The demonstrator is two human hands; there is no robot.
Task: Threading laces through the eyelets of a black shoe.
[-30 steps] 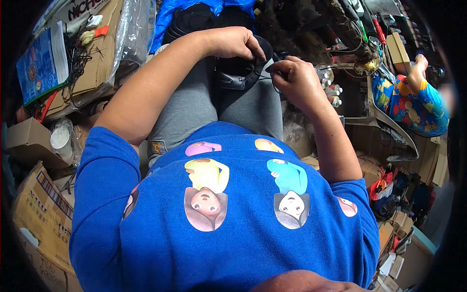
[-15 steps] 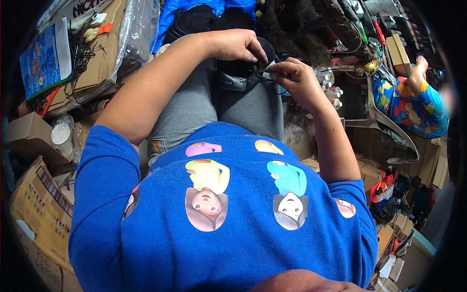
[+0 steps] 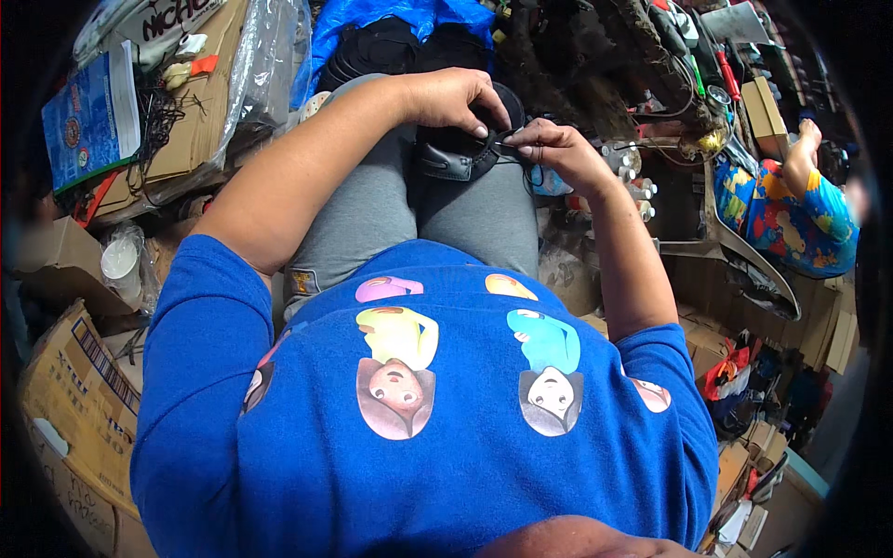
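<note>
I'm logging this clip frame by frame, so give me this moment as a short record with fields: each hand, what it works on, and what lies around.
left hand: left hand grips the top edge of the black piece on the lap
right hand: right hand pinches at the piece's right edge; fingertips nearly meet the left's
black piece: dark, rounded, resting on grey-trousered thighs
left side: cardboard boxes, blue booklet
right side: another person in a colourful garment

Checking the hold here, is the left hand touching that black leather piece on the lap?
Touching. The head view shows the left hand with fingertips pressed on the black leather piece at its upper edge.
</note>
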